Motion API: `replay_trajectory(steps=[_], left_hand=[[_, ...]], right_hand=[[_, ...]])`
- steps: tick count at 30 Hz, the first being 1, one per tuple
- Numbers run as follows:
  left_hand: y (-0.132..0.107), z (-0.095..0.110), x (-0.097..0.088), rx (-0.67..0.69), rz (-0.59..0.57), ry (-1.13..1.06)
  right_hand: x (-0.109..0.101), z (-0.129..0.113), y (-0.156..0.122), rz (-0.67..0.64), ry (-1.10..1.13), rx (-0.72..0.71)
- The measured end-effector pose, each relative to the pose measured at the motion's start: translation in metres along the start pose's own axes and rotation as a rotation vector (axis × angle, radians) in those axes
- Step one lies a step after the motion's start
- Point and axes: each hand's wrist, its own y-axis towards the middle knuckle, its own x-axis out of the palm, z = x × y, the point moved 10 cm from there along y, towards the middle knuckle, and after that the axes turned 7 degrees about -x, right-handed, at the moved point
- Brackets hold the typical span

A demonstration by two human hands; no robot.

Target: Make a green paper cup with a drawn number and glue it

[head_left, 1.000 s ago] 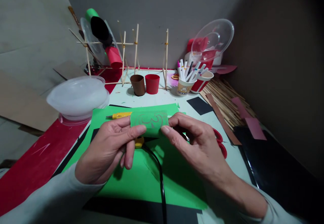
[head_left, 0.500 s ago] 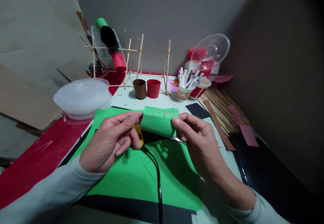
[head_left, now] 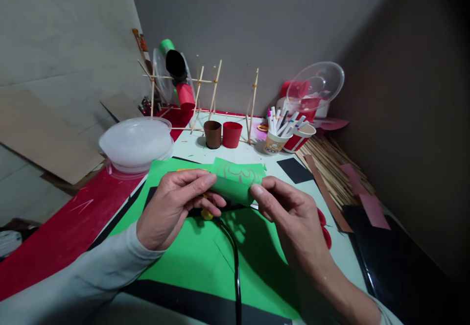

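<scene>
Between my two hands is a curved piece of green paper (head_left: 235,185) with pale wavy lines along its upper part. My left hand (head_left: 179,205) pinches its left edge between thumb and finger, the other fingers loosely curled. At the right edge, my right hand (head_left: 288,205) grips the paper with the thumb in front. Below the left fingers lies a yellow tool (head_left: 206,214), mostly hidden, with a black cord (head_left: 236,261) running toward me. Under both hands a large green sheet (head_left: 183,261) covers part of the table. Red loop handles (head_left: 326,236) peek out beside my right hand.
Behind the paper stand a brown cup (head_left: 213,135), a red cup (head_left: 232,135) and stick frames (head_left: 253,102). Markers fill a paper cup (head_left: 275,144). Thin sticks (head_left: 326,156) lie to the right, and clear plastic lids (head_left: 137,141) are stacked at the left.
The view has shifted, so most things appear farther right and lower. The green paper is tilted slightly, showing more of its wavy lines. Red loop handles now show beside my right hand.
</scene>
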Motion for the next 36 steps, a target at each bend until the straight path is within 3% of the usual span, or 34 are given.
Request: replay_trajectory(steps=[10,16,25,30,36], left_hand=[[-0.001,0.002,-0.002,0.020,0.006,0.027],[0.003,0.000,-0.003,0.022,0.016,0.031],[0.006,-0.015,0.009,-0.106,-0.078,0.007],[0.010,-0.011,0.001,-0.108,-0.071,0.025],[0.017,0.010,-0.022,-0.037,0.021,-0.092]], right_hand=[[0.004,-0.028,-0.005,-0.017,-0.205,-0.272],[0.006,-0.035,-0.006,-0.019,-0.260,-0.349],[0.006,-0.028,-0.005,-0.004,-0.167,-0.294],[0.007,-0.017,-0.001,-0.094,-0.140,-0.173],[-0.017,-0.013,0.010,0.007,-0.126,-0.130]])
